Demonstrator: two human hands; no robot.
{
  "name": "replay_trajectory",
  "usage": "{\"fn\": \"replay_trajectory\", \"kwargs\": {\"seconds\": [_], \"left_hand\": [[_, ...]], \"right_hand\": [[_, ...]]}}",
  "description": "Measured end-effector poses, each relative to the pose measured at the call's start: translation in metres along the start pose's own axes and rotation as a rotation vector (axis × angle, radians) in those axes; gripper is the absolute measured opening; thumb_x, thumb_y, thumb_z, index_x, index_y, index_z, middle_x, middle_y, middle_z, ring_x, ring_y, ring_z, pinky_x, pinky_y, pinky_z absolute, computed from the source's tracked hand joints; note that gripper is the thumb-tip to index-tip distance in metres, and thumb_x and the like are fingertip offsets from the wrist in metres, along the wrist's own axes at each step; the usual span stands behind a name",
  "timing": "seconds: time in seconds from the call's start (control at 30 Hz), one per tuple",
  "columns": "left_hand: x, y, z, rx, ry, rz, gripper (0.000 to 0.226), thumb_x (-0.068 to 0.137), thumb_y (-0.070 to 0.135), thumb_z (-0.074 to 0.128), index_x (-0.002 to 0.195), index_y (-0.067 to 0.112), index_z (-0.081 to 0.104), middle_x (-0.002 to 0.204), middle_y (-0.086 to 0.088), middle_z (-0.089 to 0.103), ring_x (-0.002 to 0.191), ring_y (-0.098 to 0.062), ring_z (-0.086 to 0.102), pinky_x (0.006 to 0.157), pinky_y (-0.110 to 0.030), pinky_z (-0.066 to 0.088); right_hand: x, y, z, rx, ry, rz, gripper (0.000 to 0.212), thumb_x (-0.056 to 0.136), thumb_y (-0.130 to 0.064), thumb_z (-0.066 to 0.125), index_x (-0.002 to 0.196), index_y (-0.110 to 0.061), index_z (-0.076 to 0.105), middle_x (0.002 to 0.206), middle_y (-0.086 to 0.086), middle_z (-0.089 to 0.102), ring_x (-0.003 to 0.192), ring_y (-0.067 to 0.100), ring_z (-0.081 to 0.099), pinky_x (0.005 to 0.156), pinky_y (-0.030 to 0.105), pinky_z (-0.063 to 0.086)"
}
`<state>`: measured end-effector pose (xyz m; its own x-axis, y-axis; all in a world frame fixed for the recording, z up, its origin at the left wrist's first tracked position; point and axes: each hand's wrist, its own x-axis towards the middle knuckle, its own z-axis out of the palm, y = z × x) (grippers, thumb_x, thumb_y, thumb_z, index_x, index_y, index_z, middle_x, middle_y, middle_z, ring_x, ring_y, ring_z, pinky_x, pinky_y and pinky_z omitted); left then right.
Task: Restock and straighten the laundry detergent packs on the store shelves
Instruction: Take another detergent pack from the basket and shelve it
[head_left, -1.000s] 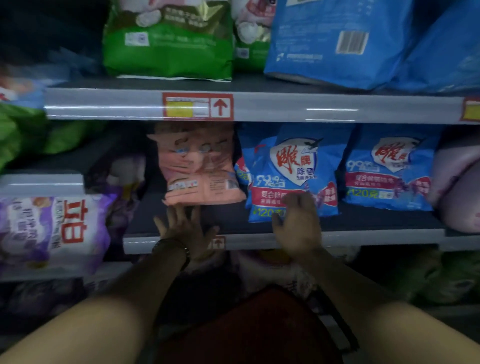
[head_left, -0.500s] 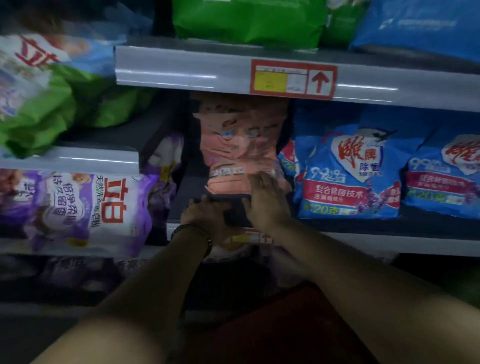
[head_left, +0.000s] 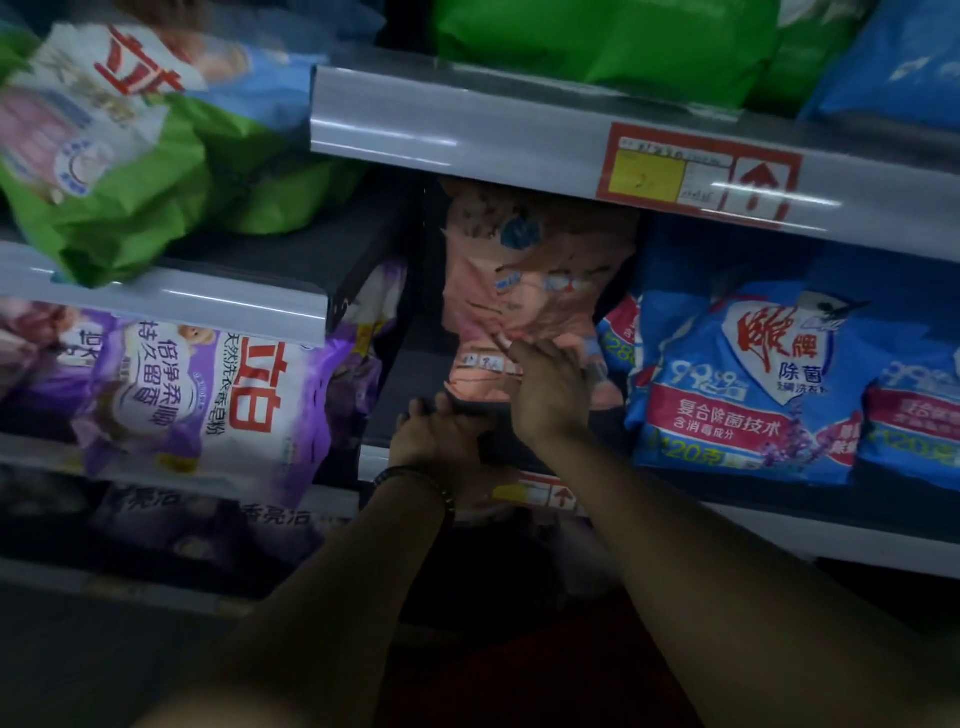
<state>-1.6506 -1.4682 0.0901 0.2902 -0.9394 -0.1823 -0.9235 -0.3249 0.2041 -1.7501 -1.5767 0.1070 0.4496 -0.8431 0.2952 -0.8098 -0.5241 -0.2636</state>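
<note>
Head view: the pink pack (head_left: 524, 306) stands roughly upright on the middle shelf (head_left: 779, 499), its long axis running up and down, its top crumpled against the underside of the shelf above; it lies straight ahead of both hands and slightly above them. The right hand (head_left: 545, 389) is the nearer and the higher — its fingers (head_left: 519, 351) are pressed onto the lower front of the pack, seemingly pinching the film there, though how firm the hold is I cannot tell; the left hand (head_left: 441, 436), a bracelet (head_left: 421, 480) at its wrist, sits at the pack's bottom left corner with fingers curled toward the underside, touching or just short of it — the dim light leaves that unclear. I judge the step to be righting or drawing this pack forward, and it turns on lifting the base without folding the soft body. The surface is a dark flat shelf board with a price strip (head_left: 540, 491) at its lip; room is tight, with blue packs (head_left: 737, 384) touching on the right, a dark gap to the left, then purple packs (head_left: 208, 395) on a neighbouring shelf.
</note>
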Motion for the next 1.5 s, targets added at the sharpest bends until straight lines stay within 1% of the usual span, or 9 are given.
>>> {"fn": "replay_trajectory", "kwargs": {"seconds": [0.17, 0.3, 0.4, 0.6, 0.83, 0.9, 1.0, 1.13, 1.5], "left_hand": [[-0.018, -0.015, 0.003, -0.190, 0.150, 0.032, 0.057, 0.097, 0.058, 0.023, 0.137, 0.033, 0.055, 0.149, -0.008, 0.055, 0.130, -0.042, 0.052, 0.103, -0.048, 0.048], [-0.012, -0.039, 0.001, -0.968, 0.479, -0.158, 0.029, 0.097, 0.054, 0.049, 0.089, 0.028, 0.060, 0.097, -0.006, 0.070, 0.102, -0.035, 0.068, 0.095, -0.049, 0.055], [-0.013, -0.032, -0.013, -1.257, 0.401, -0.181, 0.005, 0.104, 0.023, 0.057, 0.102, 0.019, 0.058, 0.101, -0.004, 0.062, 0.103, -0.036, 0.065, 0.077, -0.026, 0.059], [-0.045, -0.008, -0.031, -1.830, 0.040, -0.204, 0.082, 0.095, 0.083, 0.021, 0.138, 0.028, 0.064, 0.131, -0.009, 0.073, 0.117, -0.025, 0.071, 0.096, -0.034, 0.055], [-0.090, 0.004, -0.037, -2.105, -0.165, -0.049, 0.098, 0.084, 0.094, 0.026, 0.149, 0.028, 0.058, 0.145, -0.011, 0.064, 0.133, -0.035, 0.062, 0.119, -0.056, 0.036], [-0.086, 0.017, -0.041, -2.210, -0.201, 0.036, 0.097, 0.087, 0.093, 0.031, 0.155, 0.027, 0.050, 0.161, -0.013, 0.047, 0.149, -0.035, 0.045, 0.126, -0.057, 0.026], [-0.039, -0.008, 0.007, -2.226, -0.079, -0.092, 0.082, 0.080, 0.097, 0.042, 0.143, 0.047, 0.058, 0.165, -0.003, 0.043, 0.139, -0.018, 0.058, 0.102, -0.050, 0.056], [-0.083, -0.005, -0.006, -1.979, 0.092, -0.209, 0.081, 0.079, 0.076, 0.074, 0.139, 0.021, 0.066, 0.137, -0.019, 0.069, 0.127, -0.040, 0.066, 0.111, -0.066, 0.046], [-0.124, -0.015, -0.026, -1.928, -0.197, -0.080, 0.043, 0.099, 0.031, 0.058, 0.134, 0.010, 0.068, 0.134, -0.024, 0.069, 0.125, -0.045, 0.065, 0.109, -0.060, 0.048]], "right_hand": [[-0.038, 0.003, 0.007, 0.113, 0.125, -0.038, 0.028, 0.090, -0.019, 0.073, 0.117, -0.021, 0.070, 0.121, 0.004, 0.066, 0.118, 0.036, 0.056, 0.090, 0.046, 0.047], [-0.047, 0.012, -0.008, 0.309, 0.122, -0.125, 0.015, 0.087, -0.013, 0.078, 0.097, -0.017, 0.067, 0.092, 0.000, 0.062, 0.094, 0.031, 0.061, 0.076, 0.041, 0.049], [-0.052, 0.015, -0.033, 0.552, 0.060, -0.137, 0.012, 0.093, -0.014, 0.075, 0.100, -0.021, 0.068, 0.093, -0.008, 0.066, 0.091, 0.016, 0.065, 0.076, 0.034, 0.048], [-0.078, -0.002, -0.081, 1.154, -0.011, -0.056, 0.016, 0.096, -0.013, 0.070, 0.098, -0.028, 0.076, 0.094, -0.010, 0.078, 0.089, 0.004, 0.068, 0.084, 0.026, 0.052], [-0.102, -0.006, -0.116, 1.881, -0.307, 0.129, 0.041, 0.100, 0.005, 0.048, 0.133, -0.012, 0.064, 0.134, 0.012, 0.071, 0.125, 0.030, 0.066, 0.106, 0.051, 0.052], [-0.107, -0.003, -0.118, 1.921, -0.341, 0.203, 0.049, 0.093, -0.001, 0.053, 0.142, -0.005, 0.058, 0.146, 0.020, 0.062, 0.137, 0.039, 0.056, 0.116, 0.057, 0.041], [-0.111, 0.011, -0.132, 1.960, -0.423, 0.286, 0.057, 0.084, -0.036, 0.069, 0.133, -0.008, 0.066, 0.136, 0.015, 0.068, 0.128, 0.037, 0.062, 0.110, 0.054, 0.045], [-0.115, 0.024, -0.154, 1.719, -0.631, 0.220, 0.086, 0.083, -0.072, 0.058, 0.147, -0.016, 0.059, 0.145, 0.011, 0.067, 0.136, 0.033, 0.062, 0.113, 0.053, 0.046], [-0.121, 0.033, -0.134, 1.148, -0.435, 0.290, 0.056, 0.080, -0.011, 0.087, 0.132, -0.024, 0.069, 0.114, 0.004, 0.081, 0.106, 0.029, 0.078, 0.099, 0.058, 0.059]]}}
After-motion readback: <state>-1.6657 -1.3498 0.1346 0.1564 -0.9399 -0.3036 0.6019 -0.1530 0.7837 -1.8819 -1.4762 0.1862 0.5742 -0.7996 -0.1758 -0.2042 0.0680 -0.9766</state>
